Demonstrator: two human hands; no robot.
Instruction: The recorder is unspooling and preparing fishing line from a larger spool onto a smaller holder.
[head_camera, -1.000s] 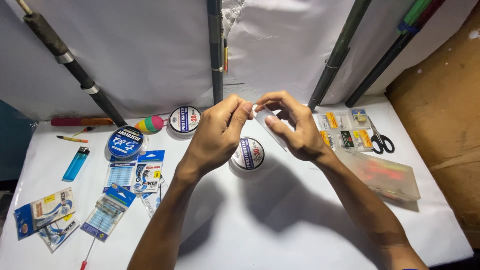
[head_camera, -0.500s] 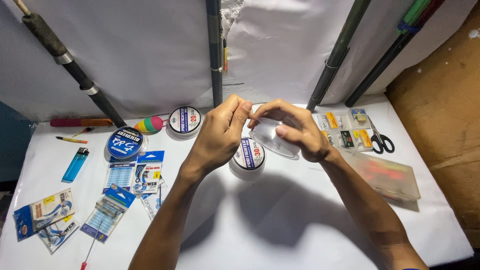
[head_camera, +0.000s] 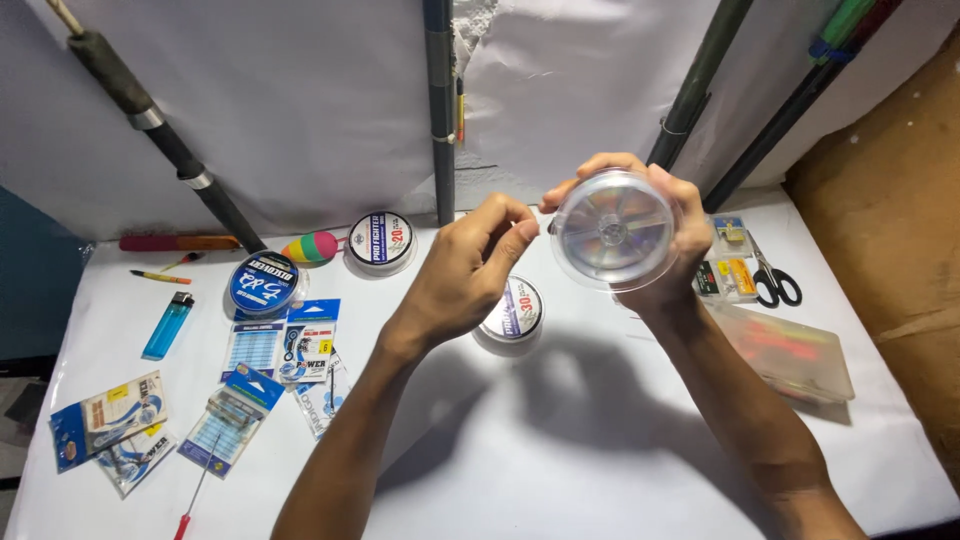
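My right hand (head_camera: 668, 245) holds a clear round line spool (head_camera: 613, 229) up off the table, its flat face turned toward me. My left hand (head_camera: 470, 268) hovers just left of the spool with thumb and forefinger pinched together near its rim; whether a thin line runs between them is too fine to tell. Under my hands another line spool with a white and blue label (head_camera: 512, 314) lies on the white table (head_camera: 560, 470).
Two more spools (head_camera: 262, 284) (head_camera: 380, 241), a striped float (head_camera: 311, 247), a blue lighter (head_camera: 167, 325) and several hook packets (head_camera: 268, 345) lie at left. Scissors (head_camera: 777, 282) and a clear tackle box (head_camera: 790, 352) sit at right. Fishing rods (head_camera: 438, 110) lean against the back wall.
My right hand has turned the clear spool so its flat face points at me and lifted it slightly. My left hand has shifted a little left, away from the spool.
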